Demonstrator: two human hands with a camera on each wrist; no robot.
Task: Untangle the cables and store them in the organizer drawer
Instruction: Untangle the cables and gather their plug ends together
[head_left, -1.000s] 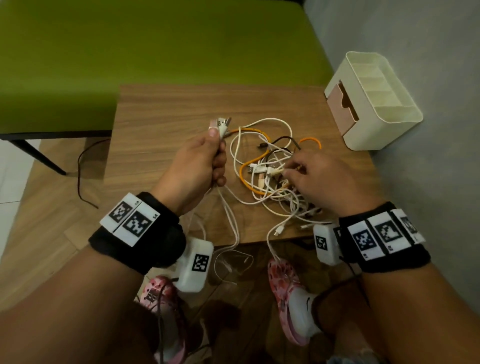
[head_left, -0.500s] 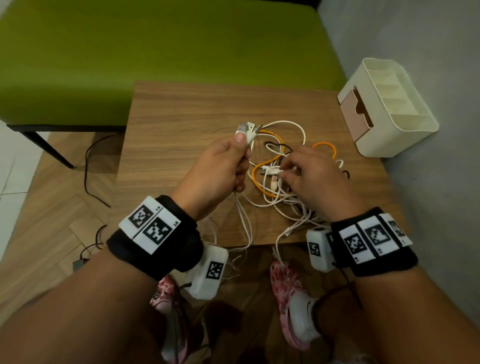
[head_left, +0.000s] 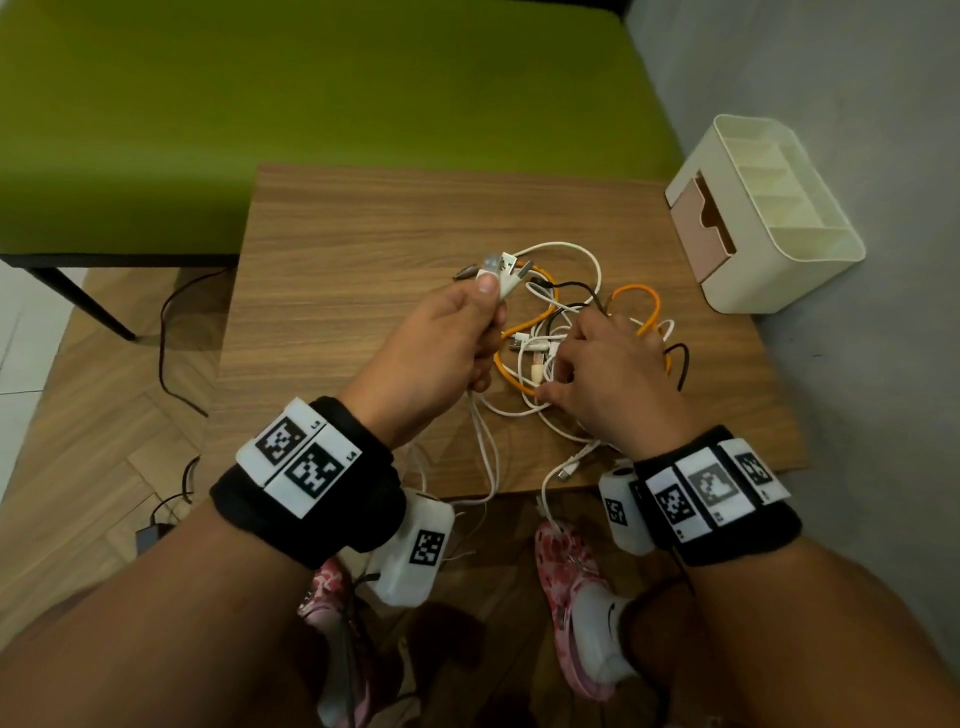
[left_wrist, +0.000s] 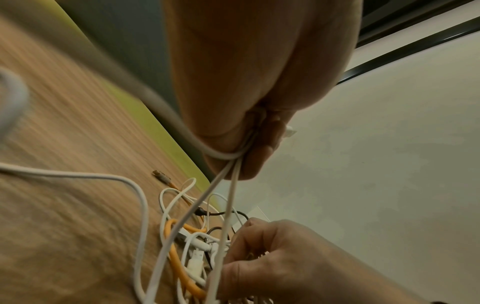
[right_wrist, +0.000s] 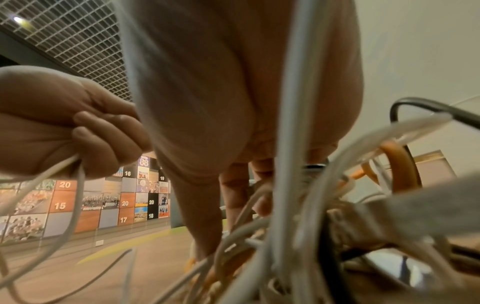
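Note:
A tangle of white, orange and black cables (head_left: 545, 332) lies on the wooden table (head_left: 363, 234). My left hand (head_left: 447, 343) grips a few white cables, whose USB plugs (head_left: 501, 267) stick out above the thumb. From the fist the white strands (left_wrist: 228, 185) run down into the pile. My right hand (head_left: 608, 374) sits on the tangle with its fingers (left_wrist: 249, 246) curled round white cable in the middle. An orange loop (head_left: 636, 296) and a black loop (head_left: 680, 364) show beside it. The cream organizer (head_left: 779, 249) with its pink drawer (head_left: 698, 234) stands at the table's far right.
A green bench (head_left: 311, 104) runs behind the table, and a grey wall (head_left: 857, 364) is close on the right. Some white cable ends (head_left: 566, 470) hang over the near table edge. Dark cords (head_left: 166, 338) and an adapter lie on the floor to the left.
The two hands have come closer together. My left hand moved right with the plugs, and my right hand slid left over the tangle. The head view shifted.

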